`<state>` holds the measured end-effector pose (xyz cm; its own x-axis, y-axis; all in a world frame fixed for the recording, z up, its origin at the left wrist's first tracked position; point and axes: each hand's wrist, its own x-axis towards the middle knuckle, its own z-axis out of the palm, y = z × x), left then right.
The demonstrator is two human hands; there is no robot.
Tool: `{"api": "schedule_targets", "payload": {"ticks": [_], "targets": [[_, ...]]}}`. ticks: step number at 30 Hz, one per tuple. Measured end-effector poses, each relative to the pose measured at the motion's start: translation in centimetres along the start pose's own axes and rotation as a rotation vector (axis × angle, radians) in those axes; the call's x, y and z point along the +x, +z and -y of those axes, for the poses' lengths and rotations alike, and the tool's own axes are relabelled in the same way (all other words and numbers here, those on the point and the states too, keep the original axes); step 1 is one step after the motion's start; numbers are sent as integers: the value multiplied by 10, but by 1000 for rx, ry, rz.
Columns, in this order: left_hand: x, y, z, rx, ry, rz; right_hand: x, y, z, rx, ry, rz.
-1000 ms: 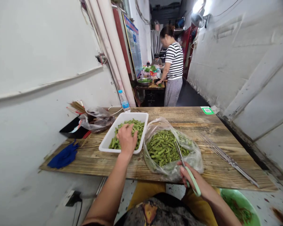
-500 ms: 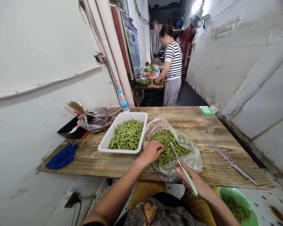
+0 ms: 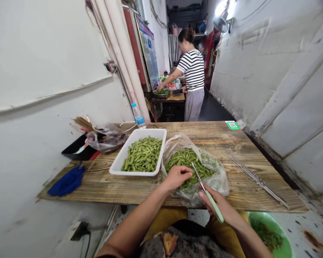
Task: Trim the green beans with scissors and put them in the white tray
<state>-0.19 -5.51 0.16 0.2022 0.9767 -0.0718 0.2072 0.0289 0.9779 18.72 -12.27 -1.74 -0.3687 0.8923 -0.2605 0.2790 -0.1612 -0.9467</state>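
Note:
My left hand [image 3: 177, 176] rests in the clear plastic bag [image 3: 220, 181] of green edamame pods [image 3: 185, 157], fingers curled on the pods; what they grip is hidden. My right hand [image 3: 221, 208] is closed on scissors [image 3: 206, 191] with a pale green handle, blades pointing into the bag. A white tray [image 3: 118, 165] holding trimmed pods [image 3: 143, 155] stands just left of the bag on the wooden table [image 3: 226, 143].
Metal skewers [image 3: 255, 178] lie on the table's right. A blue cloth [image 3: 68, 182], a black tray with a bag and sticks [image 3: 97, 138] and a water bottle [image 3: 138, 116] are at the left. A green basin [image 3: 269, 234] sits below right. A person in stripes [image 3: 191, 77] works beyond.
My left hand left the white tray, crossed right into the plastic bag and closed on the pods. The person at the far table reached left.

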Motion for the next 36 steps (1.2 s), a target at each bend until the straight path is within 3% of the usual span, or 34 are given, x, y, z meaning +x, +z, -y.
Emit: {"api": "schedule_targets", "payload": {"ticks": [5,10,15,21,26,31,33,36], "targets": [[0,1,1,-137,-86,33,2,5,-5,70,34,3],[0,4,0,-478,-275,101,3,6,-5,138,70,-16],[1,6,-5,-732,-292,0,-1,0,-5,152,19,-12],[-3,14,-4,-747,-265,-45,-5,0,3,39,3,32],[-8,22,-2,-694,-297,-4,-3,2,8,68,-31,17],[-7,21,-4,-642,-280,-23,2,5,2,147,83,3],[-4,5,-5,-511,-181,-137,2,3,-1,147,95,-8],[-1,-40,-6,-34,92,-582,-1,-4,-5,122,59,-35]]}}
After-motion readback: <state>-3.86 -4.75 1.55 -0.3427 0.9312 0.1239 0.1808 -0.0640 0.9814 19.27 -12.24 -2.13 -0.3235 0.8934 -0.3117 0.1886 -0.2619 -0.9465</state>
